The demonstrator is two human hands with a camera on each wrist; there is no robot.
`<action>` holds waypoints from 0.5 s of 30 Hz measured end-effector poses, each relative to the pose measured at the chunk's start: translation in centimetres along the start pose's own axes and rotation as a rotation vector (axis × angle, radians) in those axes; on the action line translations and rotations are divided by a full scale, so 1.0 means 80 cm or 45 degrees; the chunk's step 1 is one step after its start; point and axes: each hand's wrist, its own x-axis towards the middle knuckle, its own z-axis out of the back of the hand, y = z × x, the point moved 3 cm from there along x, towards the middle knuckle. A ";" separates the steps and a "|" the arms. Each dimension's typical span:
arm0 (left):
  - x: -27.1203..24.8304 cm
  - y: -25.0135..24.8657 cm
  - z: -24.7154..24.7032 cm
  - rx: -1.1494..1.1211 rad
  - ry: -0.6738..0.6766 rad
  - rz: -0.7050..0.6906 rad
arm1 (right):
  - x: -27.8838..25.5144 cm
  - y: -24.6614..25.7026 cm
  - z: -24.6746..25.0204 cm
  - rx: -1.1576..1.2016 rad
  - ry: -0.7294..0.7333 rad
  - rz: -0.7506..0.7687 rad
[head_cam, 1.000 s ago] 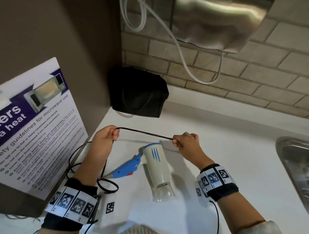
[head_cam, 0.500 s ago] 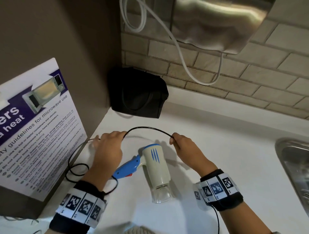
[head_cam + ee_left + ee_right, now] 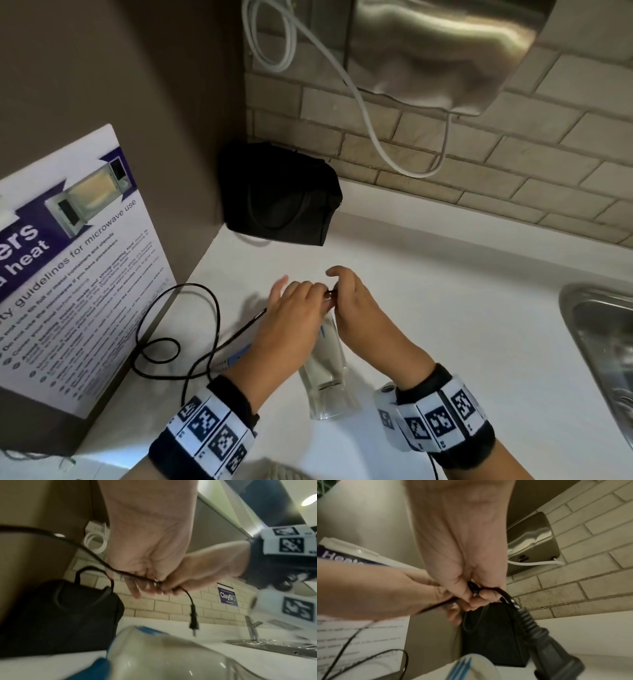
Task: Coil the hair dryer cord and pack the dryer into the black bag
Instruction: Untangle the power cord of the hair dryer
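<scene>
A white hair dryer (image 3: 325, 373) with a blue handle (image 3: 239, 356) lies on the white counter (image 3: 445, 325). My two hands meet just above it. My left hand (image 3: 308, 294) pinches the thin black cord (image 3: 96, 557). My right hand (image 3: 337, 287) pinches the same cord (image 3: 506, 596) right beside it, and the plug (image 3: 547, 642) dangles below the fingers. The rest of the cord (image 3: 171, 342) lies in loose loops on the counter to the left. The black bag (image 3: 281, 195) stands in the back corner, behind the hands; whether it is unzipped does not show.
A microwave guidelines poster (image 3: 68, 274) leans at the left by the brown wall. A steel hand dryer (image 3: 445, 51) with a white cable (image 3: 376, 144) hangs on the tiled wall above. A steel sink (image 3: 603, 342) sits at the right edge.
My hands, which held a stretch of cord taut between them, have come together above the dryer. The cord loops on the counter have shifted and spread left.
</scene>
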 end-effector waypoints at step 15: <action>-0.002 0.023 0.023 -0.566 -0.199 0.080 | -0.007 -0.022 0.018 -0.074 0.042 -0.039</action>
